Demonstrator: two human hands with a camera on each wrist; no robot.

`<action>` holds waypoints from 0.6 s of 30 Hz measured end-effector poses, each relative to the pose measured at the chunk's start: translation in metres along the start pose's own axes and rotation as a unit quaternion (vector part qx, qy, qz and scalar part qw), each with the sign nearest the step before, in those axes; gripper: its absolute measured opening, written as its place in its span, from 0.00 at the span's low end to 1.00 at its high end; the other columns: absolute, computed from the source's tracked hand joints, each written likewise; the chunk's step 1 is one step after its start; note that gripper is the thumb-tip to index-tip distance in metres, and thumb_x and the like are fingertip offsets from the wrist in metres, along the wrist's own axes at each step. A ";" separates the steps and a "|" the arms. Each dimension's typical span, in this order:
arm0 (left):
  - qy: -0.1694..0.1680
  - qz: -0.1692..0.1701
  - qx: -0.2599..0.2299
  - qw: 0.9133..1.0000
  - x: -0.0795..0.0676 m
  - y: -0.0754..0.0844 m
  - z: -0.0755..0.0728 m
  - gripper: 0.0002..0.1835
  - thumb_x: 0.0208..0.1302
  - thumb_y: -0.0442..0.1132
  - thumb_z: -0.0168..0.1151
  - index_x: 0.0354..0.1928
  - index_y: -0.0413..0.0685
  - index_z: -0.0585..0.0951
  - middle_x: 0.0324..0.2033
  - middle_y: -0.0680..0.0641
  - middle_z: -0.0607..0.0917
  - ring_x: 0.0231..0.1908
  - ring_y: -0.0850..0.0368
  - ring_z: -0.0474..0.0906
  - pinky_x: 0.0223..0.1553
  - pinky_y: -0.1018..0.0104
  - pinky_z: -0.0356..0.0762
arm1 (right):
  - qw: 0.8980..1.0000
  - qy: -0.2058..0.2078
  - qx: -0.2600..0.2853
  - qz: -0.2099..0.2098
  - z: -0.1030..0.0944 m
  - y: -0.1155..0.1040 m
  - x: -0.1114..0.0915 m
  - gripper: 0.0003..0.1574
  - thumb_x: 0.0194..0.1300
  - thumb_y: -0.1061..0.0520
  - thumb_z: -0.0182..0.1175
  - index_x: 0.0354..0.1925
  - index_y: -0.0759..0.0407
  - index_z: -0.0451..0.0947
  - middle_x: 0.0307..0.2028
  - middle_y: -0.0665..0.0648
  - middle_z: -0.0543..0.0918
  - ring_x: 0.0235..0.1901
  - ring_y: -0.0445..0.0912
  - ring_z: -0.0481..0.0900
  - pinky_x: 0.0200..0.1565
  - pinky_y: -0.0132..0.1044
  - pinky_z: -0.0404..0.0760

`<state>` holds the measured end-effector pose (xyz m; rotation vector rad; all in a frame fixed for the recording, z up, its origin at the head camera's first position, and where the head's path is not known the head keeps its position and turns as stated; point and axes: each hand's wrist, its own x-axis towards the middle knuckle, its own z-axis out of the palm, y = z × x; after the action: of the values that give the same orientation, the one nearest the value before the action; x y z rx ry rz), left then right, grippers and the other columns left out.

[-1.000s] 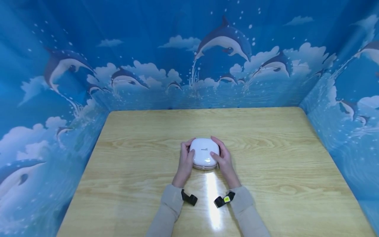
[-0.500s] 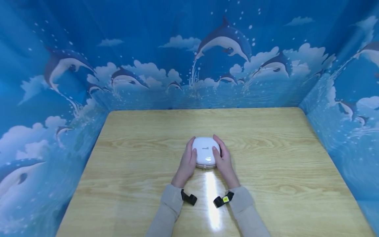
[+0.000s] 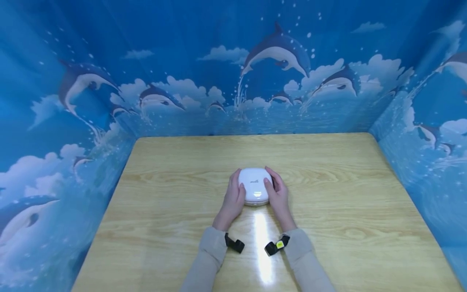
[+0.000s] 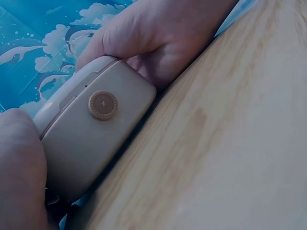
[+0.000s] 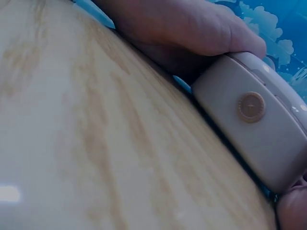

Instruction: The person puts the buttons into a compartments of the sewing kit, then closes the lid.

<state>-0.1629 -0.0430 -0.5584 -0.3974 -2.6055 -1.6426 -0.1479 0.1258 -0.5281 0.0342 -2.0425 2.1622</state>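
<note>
Both hands grip a white rounded box [image 3: 251, 191] with a glossy lid bearing small dark lettering. Its lower body is pale beige, with a round brown button [image 4: 103, 105] marked by a plus on the front. The left hand [image 3: 234, 199] lies along the left side, its thumb on the lid's edge. Along the right side the right hand [image 3: 279, 197] mirrors it, thumb over the lid's right edge. Fingers on the far sides are partly hidden by the box. The wrist views show the lid down and the box's underside close over the table.
The wood-grain table [image 3: 175, 178] carries a bright light reflection in front of the box. A blue curtain [image 3: 204, 117] printed with dolphins and clouds rises at the back and both sides. Small black wrist cameras sit on both sleeves.
Held by both hands, the box has shifted slightly right and away from the person. The right thumb has swung from lying across the lid to its right edge.
</note>
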 end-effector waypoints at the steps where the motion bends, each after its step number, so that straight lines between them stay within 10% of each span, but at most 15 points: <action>1: -0.001 0.000 0.002 1.000 0.000 0.000 0.000 0.30 0.78 0.40 0.38 0.77 0.42 0.49 0.75 0.43 0.56 0.74 0.51 0.53 0.74 0.57 0.51 | 1.000 0.006 0.005 0.002 0.000 0.001 0.000 0.26 0.73 0.65 0.54 0.67 0.68 0.68 0.68 0.60 0.70 0.71 0.46 0.62 0.70 0.31 0.60; 18: -0.006 -0.037 0.017 0.999 0.004 -0.001 -0.001 0.32 0.79 0.55 0.34 0.79 0.53 0.47 0.77 0.49 0.53 0.74 0.48 0.53 0.73 0.47 0.53 | 0.998 -0.024 -0.045 0.033 -0.002 0.006 0.003 0.33 0.76 0.56 0.54 0.74 0.58 0.59 0.75 0.54 0.60 0.74 0.48 0.55 0.73 0.41 0.55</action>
<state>-0.1672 -0.0435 -0.5579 -0.3136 -2.6848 -1.6184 -0.1515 0.1274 -0.5333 0.0073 -2.1958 2.1228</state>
